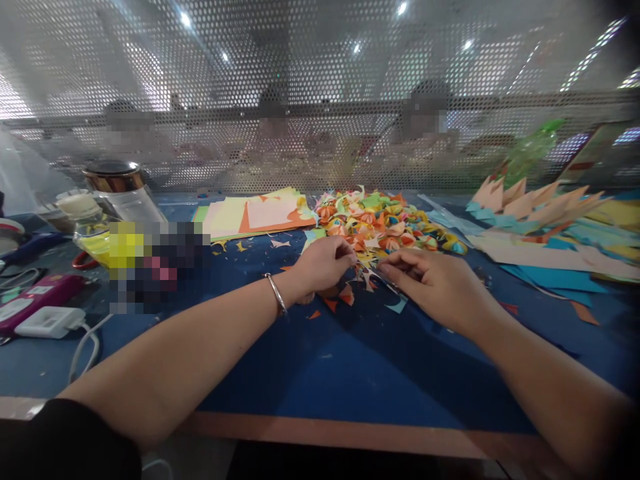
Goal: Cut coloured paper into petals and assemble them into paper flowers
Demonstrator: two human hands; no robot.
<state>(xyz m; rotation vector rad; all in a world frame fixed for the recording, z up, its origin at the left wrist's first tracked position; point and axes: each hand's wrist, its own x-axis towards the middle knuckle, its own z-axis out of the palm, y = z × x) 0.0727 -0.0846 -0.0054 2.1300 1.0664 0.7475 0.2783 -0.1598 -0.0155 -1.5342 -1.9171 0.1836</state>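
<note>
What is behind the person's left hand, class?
Beyond the left hand show a heap of small colourful paper pieces and, farther back, a perforated metal screen. Whatever the hand itself covers cannot be seen.

Dim overall; bright overhead lights glare; right edge dark, blurred.

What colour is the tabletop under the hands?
The tabletop is dark blue; the head view shows it.
</note>
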